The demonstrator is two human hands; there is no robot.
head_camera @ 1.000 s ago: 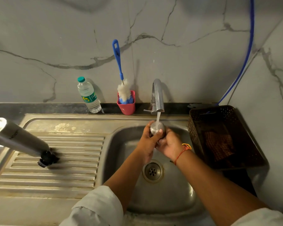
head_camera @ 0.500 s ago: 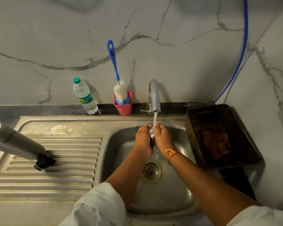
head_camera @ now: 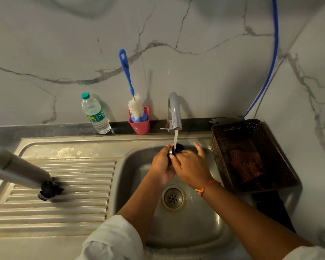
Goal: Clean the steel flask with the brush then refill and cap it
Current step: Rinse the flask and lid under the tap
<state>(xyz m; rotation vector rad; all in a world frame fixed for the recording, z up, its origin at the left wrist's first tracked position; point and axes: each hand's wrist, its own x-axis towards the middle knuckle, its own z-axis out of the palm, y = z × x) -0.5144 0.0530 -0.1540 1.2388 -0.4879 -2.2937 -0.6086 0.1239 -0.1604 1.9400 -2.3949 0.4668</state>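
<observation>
The steel flask (head_camera: 15, 168) stands mouth down on the ribbed drainboard at the left, leaning. Its cap (head_camera: 177, 148), steel with a dark inside, is under the running water from the tap (head_camera: 174, 111). My left hand (head_camera: 162, 163) grips the cap from the left. My right hand (head_camera: 190, 165) lies against it from the right, fingers spread and rubbing it. The blue-handled bottle brush (head_camera: 132, 98) stands in a pink cup (head_camera: 140, 124) at the back wall.
A plastic water bottle (head_camera: 95, 114) stands left of the pink cup. A brown perforated basket (head_camera: 251, 156) with a checked cloth sits right of the sink basin (head_camera: 139, 166). The drain (head_camera: 173, 197) lies below my hands. A blue hose (head_camera: 270, 62) runs down the wall.
The cap has been turned in my hands under the stream, its dark inside now facing up. My right hand has shifted over it with fingers spread.
</observation>
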